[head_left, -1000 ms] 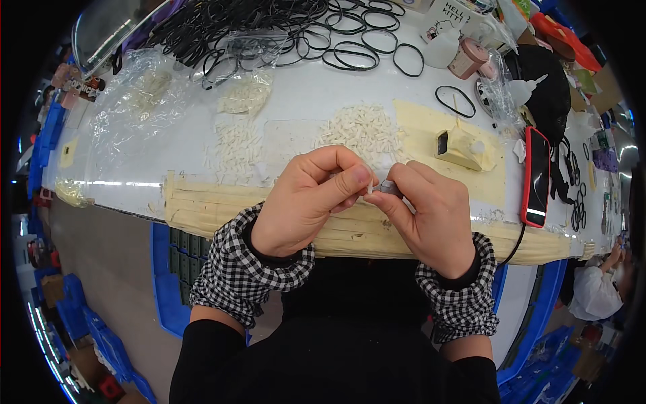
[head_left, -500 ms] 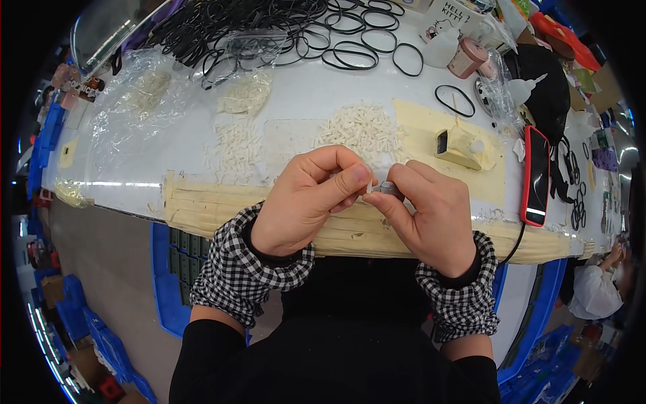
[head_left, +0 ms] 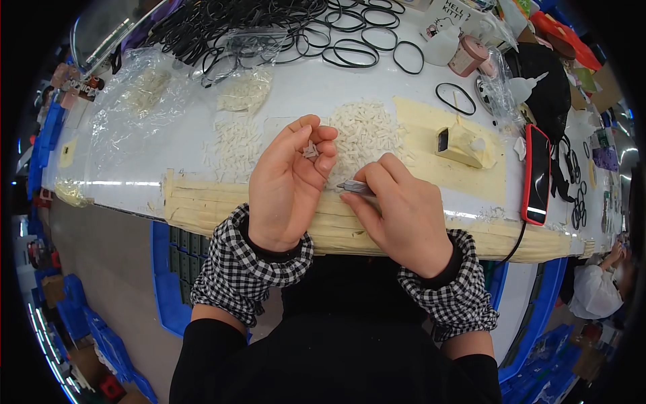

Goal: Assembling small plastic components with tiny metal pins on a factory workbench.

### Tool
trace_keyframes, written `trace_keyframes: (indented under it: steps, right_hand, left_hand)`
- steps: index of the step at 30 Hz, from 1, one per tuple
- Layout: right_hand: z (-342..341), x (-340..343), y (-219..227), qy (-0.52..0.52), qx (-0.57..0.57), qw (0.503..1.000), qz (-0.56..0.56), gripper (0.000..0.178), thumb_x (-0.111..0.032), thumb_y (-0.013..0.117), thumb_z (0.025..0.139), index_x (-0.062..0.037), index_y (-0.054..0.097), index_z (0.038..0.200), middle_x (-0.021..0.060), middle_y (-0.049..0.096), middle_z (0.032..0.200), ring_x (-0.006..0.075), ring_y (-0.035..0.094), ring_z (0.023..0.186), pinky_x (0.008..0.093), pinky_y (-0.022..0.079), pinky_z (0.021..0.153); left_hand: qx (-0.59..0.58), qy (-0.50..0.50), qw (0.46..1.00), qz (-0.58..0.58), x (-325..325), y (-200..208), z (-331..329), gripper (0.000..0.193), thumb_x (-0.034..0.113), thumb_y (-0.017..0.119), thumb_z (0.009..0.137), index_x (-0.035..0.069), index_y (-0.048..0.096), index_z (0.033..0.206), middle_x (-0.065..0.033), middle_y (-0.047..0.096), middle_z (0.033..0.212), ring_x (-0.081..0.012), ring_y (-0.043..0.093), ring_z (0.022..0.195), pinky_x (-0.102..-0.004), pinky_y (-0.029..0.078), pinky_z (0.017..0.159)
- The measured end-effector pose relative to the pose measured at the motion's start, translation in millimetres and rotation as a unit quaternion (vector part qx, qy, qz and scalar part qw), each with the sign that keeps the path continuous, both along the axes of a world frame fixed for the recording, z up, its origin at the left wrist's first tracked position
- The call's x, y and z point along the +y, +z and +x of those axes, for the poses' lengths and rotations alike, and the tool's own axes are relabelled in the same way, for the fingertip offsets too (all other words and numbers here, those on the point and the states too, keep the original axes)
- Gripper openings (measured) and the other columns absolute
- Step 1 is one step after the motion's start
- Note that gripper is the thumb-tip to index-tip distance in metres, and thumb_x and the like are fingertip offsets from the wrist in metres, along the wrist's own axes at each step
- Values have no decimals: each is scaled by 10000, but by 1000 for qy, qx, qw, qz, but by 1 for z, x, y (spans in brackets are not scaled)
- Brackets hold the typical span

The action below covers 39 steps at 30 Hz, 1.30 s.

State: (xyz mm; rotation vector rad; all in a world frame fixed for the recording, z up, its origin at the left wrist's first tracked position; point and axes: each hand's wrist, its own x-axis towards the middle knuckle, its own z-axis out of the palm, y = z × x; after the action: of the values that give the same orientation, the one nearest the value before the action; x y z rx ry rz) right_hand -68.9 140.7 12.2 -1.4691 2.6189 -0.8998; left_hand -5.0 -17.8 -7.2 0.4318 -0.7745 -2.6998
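Fingers (head_left: 321, 143) of the left hand (head_left: 286, 185) pinch a small grey part (head_left: 310, 150) above the white tabletop (head_left: 377, 87). Right hand (head_left: 400, 209) grips a slim metal tool (head_left: 355, 186), tip pointing left. Pile of small white pieces (head_left: 367, 128) lies just beyond both hands; black rubber rings (head_left: 350, 47) farther back.

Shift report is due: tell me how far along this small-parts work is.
Done: hard to tell; a thinner scatter of white parts lies left of the main pile, finished or not unclear. In hand: the left hand pinches one small pale part; the right hand holds a thin metal tool. Left: a dense pile of white parts and many black rings.
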Motion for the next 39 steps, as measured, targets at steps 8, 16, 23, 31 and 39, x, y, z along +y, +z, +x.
trace_keyframes:
  steps: [8, 16, 23, 31, 39]
  right_hand:
    - [1, -3, -3, -21, 7, 1000, 15, 188, -149, 678, 783, -64, 530, 863, 81, 514, 823, 285, 587, 629, 368, 462, 523]
    - [2, -7, 1, -38, 0, 999, 37, 159, -83, 665, 784, -51, 560, 898, 80, 552, 829, 287, 597, 678, 360, 469, 570]
    - [-10, 1, 12, -52, -15, 989, -138, 228, 66, 640, 718, -39, 532, 890, 84, 565, 826, 273, 600, 658, 330, 478, 547]
    - [-15, 0, 10, 26, 109, 955, -274, 169, 44, 683, 684, -40, 628, 820, 70, 623, 768, 202, 598, 574, 283, 459, 471]
    - [-15, 7, 10, 56, 152, 956, -243, 165, 5, 685, 670, -50, 645, 820, 52, 631, 774, 182, 593, 554, 270, 453, 466]
  left_hand:
    - [-7, 14, 1000, 15, 2, 3, 0, 195, 134, 498, 968, -14, 505, 1097, -98, 553, 962, -152, 509, 814, -245, 440, 674]
    - [-14, 29, 999, 8, 2, 4, -2, 197, 142, 505, 970, -8, 514, 1097, -80, 556, 947, -141, 505, 810, -238, 434, 670]
    - [-28, -131, 983, -129, 5, 12, 2, 207, 174, 569, 955, -5, 599, 1055, -24, 616, 912, -57, 530, 764, -192, 434, 696]
    - [-17, -228, 964, -139, 4, 15, 4, 153, 191, 542, 968, 46, 590, 968, 14, 594, 857, -32, 502, 767, -177, 389, 664]
    - [-15, -230, 955, -186, 6, 18, 5, 143, 175, 545, 963, 40, 587, 941, 18, 573, 840, -27, 464, 723, -168, 377, 644]
